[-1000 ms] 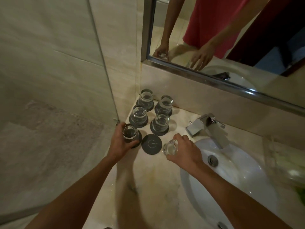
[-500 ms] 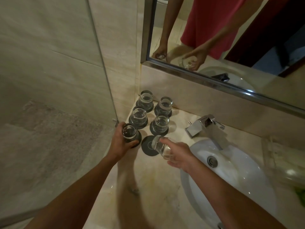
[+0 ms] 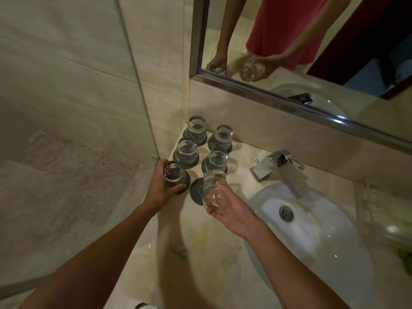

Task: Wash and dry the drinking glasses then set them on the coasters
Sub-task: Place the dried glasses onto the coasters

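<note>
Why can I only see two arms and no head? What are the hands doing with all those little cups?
The camera sits on the person's head and looks down, so you see what they see: their own two arms. No robot here, just a person. The mirror on the wall shows the same arms from the front.

They stand at a bathroom counter beside a white sink with a shiny tap. The little cups are drinking glasses. Four glasses stand on dark round coasters near the wall, like this one.

The left hand holds a fifth glass that sits on its coaster. The right hand holds the last glass tilted in the air, above the one coaster with no glass on it. That is probably where it goes next.
</note>
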`<state>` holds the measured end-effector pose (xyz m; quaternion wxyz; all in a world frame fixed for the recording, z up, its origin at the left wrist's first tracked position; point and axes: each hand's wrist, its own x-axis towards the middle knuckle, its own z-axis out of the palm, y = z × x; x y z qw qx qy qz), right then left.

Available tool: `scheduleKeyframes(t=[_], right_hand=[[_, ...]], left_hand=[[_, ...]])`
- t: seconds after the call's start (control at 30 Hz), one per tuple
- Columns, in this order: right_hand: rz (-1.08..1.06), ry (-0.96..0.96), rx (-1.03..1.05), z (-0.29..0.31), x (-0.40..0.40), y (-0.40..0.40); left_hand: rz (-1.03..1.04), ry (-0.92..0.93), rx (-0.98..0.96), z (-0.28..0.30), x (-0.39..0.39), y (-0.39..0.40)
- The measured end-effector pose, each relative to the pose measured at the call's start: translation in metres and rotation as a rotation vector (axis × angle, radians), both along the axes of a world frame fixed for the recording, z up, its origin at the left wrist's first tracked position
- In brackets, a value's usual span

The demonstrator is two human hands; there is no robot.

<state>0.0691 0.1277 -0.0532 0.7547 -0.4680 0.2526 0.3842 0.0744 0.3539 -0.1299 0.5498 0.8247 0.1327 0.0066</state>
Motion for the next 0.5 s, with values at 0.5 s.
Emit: scheduleKeyframes(t=[0.5], right_hand=[[0.164,-0.812,-0.731,-0.052,0.008,0.033]], left_hand=[[0.008,0.042,0.172,-0.009,-0.012,0.013]])
